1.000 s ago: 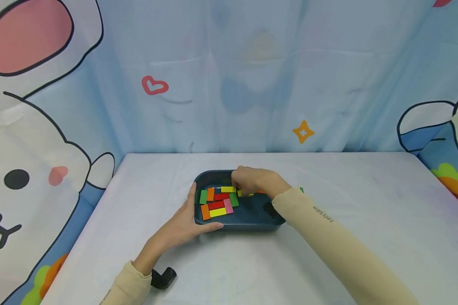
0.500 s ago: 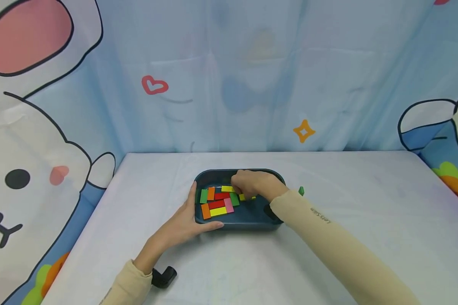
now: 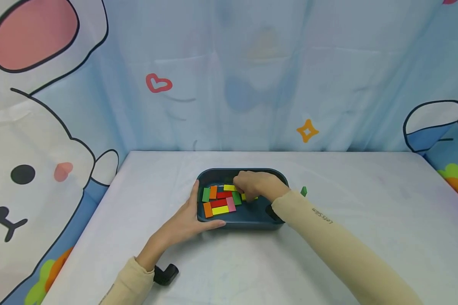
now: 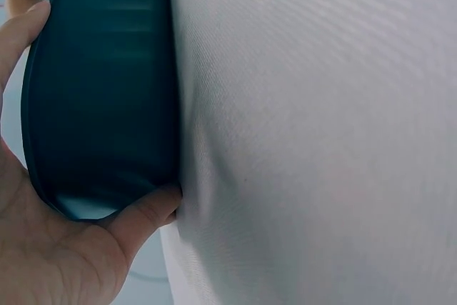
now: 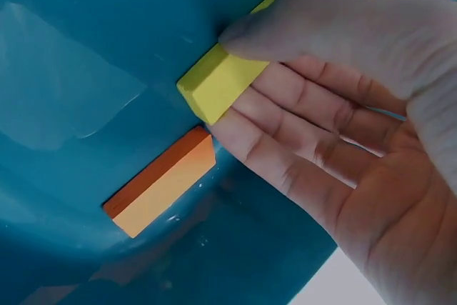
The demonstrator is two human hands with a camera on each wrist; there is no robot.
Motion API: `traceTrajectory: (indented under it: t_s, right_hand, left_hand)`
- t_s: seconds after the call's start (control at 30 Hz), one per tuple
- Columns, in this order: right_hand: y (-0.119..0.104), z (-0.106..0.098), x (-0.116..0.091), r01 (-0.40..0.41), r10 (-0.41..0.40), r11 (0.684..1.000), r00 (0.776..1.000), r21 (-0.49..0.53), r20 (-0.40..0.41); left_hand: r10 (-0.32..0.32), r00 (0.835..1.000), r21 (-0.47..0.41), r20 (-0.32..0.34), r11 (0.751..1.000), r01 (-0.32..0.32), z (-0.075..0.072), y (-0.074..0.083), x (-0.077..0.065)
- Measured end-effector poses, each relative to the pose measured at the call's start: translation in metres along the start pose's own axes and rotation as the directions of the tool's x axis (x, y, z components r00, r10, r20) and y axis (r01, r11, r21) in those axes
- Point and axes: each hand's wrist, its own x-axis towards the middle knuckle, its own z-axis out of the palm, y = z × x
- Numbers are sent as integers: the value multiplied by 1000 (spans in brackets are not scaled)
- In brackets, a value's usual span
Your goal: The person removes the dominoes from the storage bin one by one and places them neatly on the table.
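Observation:
A dark blue tray (image 3: 252, 218) stands on the table and bears several coloured blocks. My left hand (image 3: 179, 224) holds its left end, thumb along the front and fingers round the side; the left wrist view shows this hand (image 4: 57, 241) against the wall. Over the tray's back middle is my right hand (image 3: 255, 184). In the right wrist view, the right hand (image 5: 321, 112) pinches a yellow block (image 5: 221, 83) between thumb and fingers. Beside it on the tray floor lies an orange block (image 5: 161, 183). The head view hides most of the held block behind the hand.
Red, green, orange, yellow and pink blocks (image 3: 222, 201) lie fitted close together in the tray's left half. A small green thing (image 3: 303, 191) shows just beyond the tray's right side. A white cloth (image 3: 351, 190) covers the table, and a printed curtain (image 3: 252, 76) hangs behind it.
My right hand has lowered slightly over the tray since a second ago. The left hand keeps its hold. The head view has shifted a little.

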Motion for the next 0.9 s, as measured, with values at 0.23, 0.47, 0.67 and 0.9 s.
traceTrajectory:
  t_s: [0.23,0.47,0.67,0.9]
  right_hand:
    - [4,-1,2,39,-39,999,999,-5,12]
    - [5,-13,-18,87,-88,996,995,-17,-52]
    - [16,-32,-67,205,-186,977,951,57,-246]
    - [64,-38,-128,367,-205,889,853,273,-479]
  left_hand:
    - [3,1000,-9,-1,1000,-3,0,1,1]
    - [6,1000,-2,5,1000,-6,2,1,0]
    - [-9,1000,2,-1,1000,9,3,3,0]
    - [-41,999,27,-14,999,42,3,3,-2]
